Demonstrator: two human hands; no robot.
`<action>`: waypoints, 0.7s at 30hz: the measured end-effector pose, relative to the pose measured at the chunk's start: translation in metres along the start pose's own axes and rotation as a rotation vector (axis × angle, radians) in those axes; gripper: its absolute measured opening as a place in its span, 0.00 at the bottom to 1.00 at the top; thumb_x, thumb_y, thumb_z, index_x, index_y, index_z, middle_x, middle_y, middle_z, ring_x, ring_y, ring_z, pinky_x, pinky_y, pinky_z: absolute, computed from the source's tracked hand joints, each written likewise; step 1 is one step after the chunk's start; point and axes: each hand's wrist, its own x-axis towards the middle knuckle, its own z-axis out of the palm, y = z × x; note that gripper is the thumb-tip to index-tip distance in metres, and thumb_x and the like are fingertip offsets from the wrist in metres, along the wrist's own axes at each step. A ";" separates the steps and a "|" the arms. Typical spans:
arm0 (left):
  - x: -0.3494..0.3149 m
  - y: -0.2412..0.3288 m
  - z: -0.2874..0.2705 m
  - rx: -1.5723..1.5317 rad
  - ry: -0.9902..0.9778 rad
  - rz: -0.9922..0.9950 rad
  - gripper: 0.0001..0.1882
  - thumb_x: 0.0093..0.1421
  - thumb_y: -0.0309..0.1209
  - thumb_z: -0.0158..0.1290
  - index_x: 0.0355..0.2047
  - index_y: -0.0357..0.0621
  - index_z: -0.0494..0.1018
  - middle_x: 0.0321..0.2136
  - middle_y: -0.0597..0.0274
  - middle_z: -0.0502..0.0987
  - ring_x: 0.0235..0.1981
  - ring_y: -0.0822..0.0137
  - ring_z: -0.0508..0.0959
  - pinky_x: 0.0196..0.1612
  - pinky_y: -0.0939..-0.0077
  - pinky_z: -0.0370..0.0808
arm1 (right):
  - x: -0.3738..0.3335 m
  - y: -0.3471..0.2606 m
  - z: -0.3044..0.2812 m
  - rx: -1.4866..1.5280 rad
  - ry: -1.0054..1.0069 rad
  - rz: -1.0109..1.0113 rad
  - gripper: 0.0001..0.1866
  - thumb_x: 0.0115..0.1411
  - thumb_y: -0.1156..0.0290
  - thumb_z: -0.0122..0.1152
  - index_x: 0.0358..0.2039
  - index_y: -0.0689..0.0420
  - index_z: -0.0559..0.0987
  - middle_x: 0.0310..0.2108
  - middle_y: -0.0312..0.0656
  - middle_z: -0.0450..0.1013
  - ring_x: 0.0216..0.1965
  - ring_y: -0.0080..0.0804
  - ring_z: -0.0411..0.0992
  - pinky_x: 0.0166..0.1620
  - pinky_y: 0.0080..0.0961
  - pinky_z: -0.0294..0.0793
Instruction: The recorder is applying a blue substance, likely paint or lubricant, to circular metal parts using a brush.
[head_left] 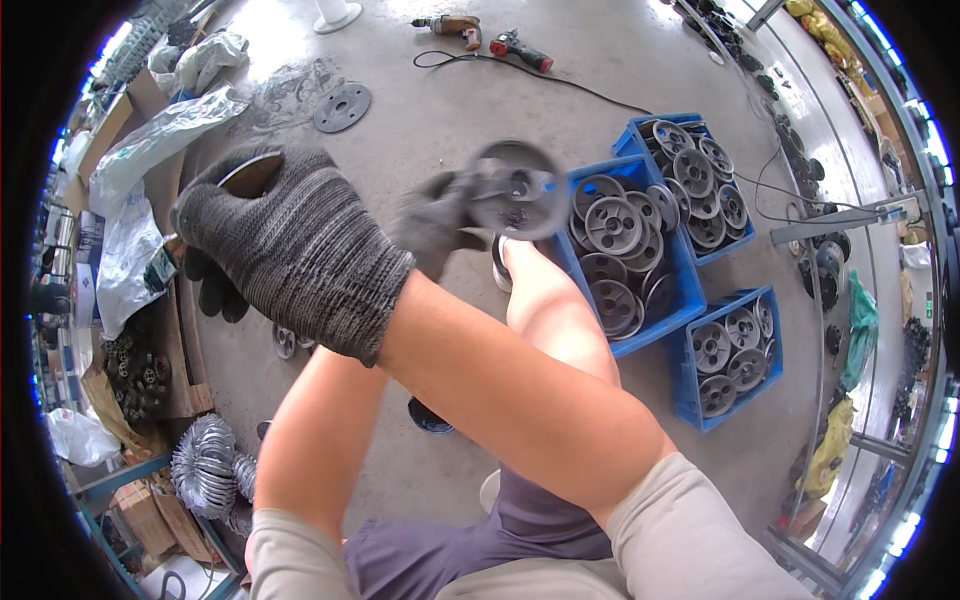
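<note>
My arms cross, the right forearm passing over the left. My right hand, in a dark knitted glove, is at the left, its fingers closed on a rounded brownish piece with a pale edge; most of that piece is hidden. My left hand, gloved and smeared by motion, grips a grey spoked wheel by its left side. The wheel is raised beside a blue crate of similar wheels.
Two more blue crates, one farther back and one nearer, hold grey wheels. A drill, a corded power tool and a flat dark disc lie on the floor. Shelves line both sides; coiled metal sits at lower left.
</note>
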 end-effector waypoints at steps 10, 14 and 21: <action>0.025 -0.178 -0.153 0.826 0.487 -0.125 0.18 0.64 0.41 0.51 0.47 0.41 0.77 0.43 0.40 0.80 0.47 0.47 0.80 0.53 0.61 0.75 | 0.005 -0.008 -0.065 -0.441 0.136 -0.218 0.11 0.64 0.65 0.62 0.36 0.61 0.81 0.24 0.40 0.79 0.24 0.23 0.77 0.25 0.21 0.75; -0.028 -0.294 -0.231 0.934 0.561 -0.435 0.20 0.63 0.41 0.52 0.48 0.39 0.76 0.47 0.39 0.79 0.52 0.44 0.78 0.55 0.55 0.74 | -0.008 -0.007 -0.063 -0.387 0.246 0.005 0.14 0.63 0.65 0.64 0.42 0.63 0.82 0.27 0.43 0.78 0.26 0.26 0.76 0.29 0.24 0.75; 0.000 -0.382 -0.214 0.943 0.724 -0.593 0.23 0.59 0.39 0.55 0.48 0.33 0.75 0.48 0.35 0.77 0.51 0.43 0.78 0.54 0.58 0.75 | -0.009 0.005 -0.065 -0.477 0.361 0.096 0.15 0.61 0.65 0.67 0.43 0.62 0.83 0.25 0.43 0.78 0.21 0.28 0.74 0.27 0.24 0.73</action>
